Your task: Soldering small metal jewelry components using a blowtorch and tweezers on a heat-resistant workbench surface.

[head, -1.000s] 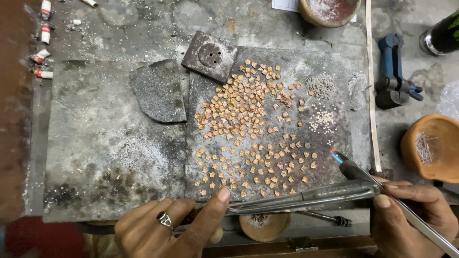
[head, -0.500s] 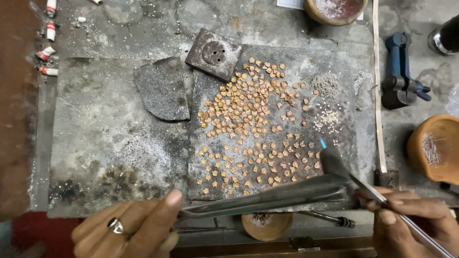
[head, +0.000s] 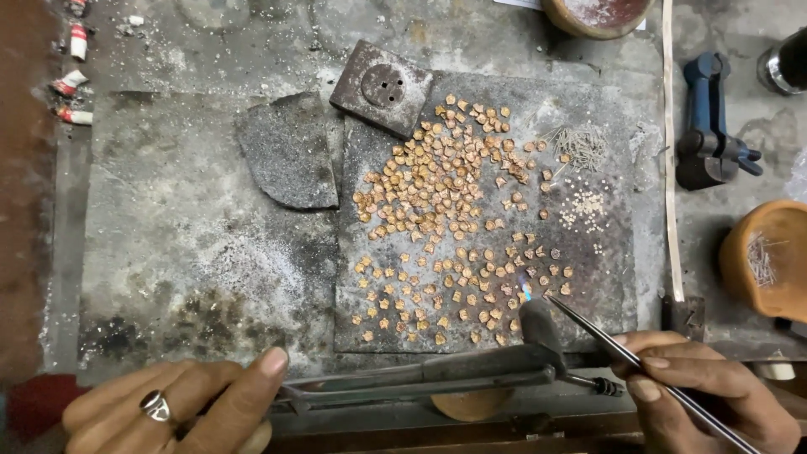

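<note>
Copper pieces [head: 445, 210] unmoved; torch [head: 471, 370] (flame lit) has shifted left.

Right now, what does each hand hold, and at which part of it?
The right hand pinches a thin metal rod at its rear part. The left hand holds the torch by its handle end.

Two hands in view: left hand [head: 181, 408], right hand [head: 702, 395]. One long grey metal torch pipe [head: 420, 378] with one small flame [head: 526, 291] at its tip. One thin metal rod [head: 622, 349]. One dark square slab [head: 479, 227] carrying small copper-coloured pieces [head: 437, 193], far too many to count, well over a hundred. One half-round grey stone piece [head: 290, 151]. One square rusty metal block with a round dimple [head: 381, 87]. One blue clamp-like tool [head: 710, 126]. Two orange-brown clay bowls [head: 769, 256] [head: 597, 13]. Three red-and-white stubs [head: 71, 80] at far left.
</note>
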